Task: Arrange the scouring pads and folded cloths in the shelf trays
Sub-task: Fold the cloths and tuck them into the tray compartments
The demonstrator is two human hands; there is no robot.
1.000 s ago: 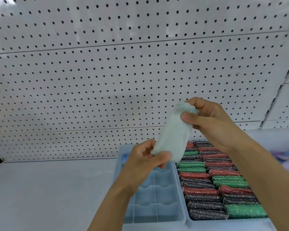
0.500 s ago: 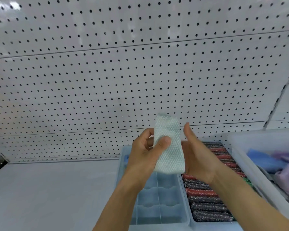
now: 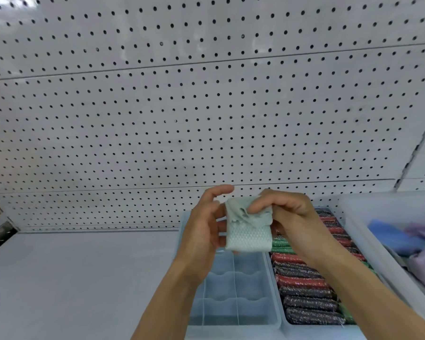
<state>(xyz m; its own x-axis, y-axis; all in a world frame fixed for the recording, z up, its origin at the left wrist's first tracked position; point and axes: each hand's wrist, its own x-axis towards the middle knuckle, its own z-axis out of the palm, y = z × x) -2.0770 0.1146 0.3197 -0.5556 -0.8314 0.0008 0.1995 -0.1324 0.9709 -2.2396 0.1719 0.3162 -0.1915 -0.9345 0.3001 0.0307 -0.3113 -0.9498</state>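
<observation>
I've got the pale green cloth [image 3: 248, 238] up between both hands, in front of the pegboard [image 3: 206, 119]. My right hand [image 3: 291, 217] pinches its crumpled top edge, fingers curled over it. My left hand [image 3: 204, 231] holds the left edge with fingers tucked behind and the forefinger lifted free. Below the left hand sits the divided tray [image 3: 221, 290]. Under the right wrist are rows of scouring pads [image 3: 302, 283]. Further right of that hand is a bin [image 3: 383, 204] of blue and purple cloths [image 3: 390, 238].

wall: white pegboard [image 3: 206, 119] | surface: pale shelf [image 3: 71, 278] | left edge: blurred, perhaps metal
</observation>
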